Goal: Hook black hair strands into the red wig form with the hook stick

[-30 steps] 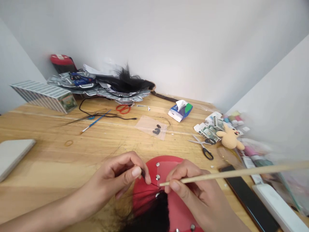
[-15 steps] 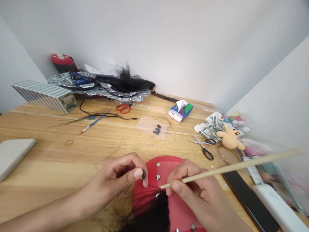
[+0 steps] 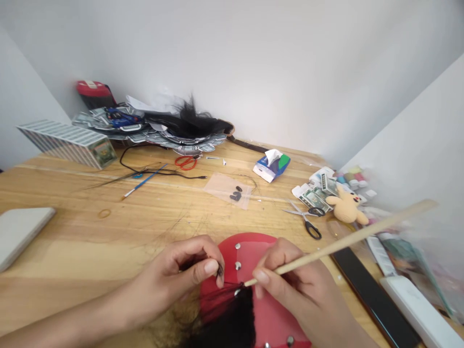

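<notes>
A red rounded form [image 3: 250, 238] studded with silver pins [image 3: 238, 266] stands at the bottom centre. Black hair [image 3: 232, 321] is fixed along a lighter strip on it and hangs to the left. My left hand [image 3: 192, 266] pinches a small dark tuft of hair between thumb and forefinger, with thin strands drawn taut toward the form. In my right hand [image 3: 290, 275] is a pale wooden stick [image 3: 348, 239], held like a pen. Its tip meets the strands at the hair's upper edge; any hook there is too small to see.
Open scissors [image 3: 306, 217], a phone [image 3: 373, 295] and a crocheted toy [image 3: 346, 205] lie to the right. Beyond my hands are a plastic bag [image 3: 226, 188], a tissue pack [image 3: 271, 165], a paintbrush [image 3: 145, 181] and a box stack [image 3: 68, 142]. A white slab [image 3: 25, 232] sits left.
The stick's far end has swung upward and slightly left, while its tip has shifted a little right. My left hand has moved slightly right and down, still pinching the hair.
</notes>
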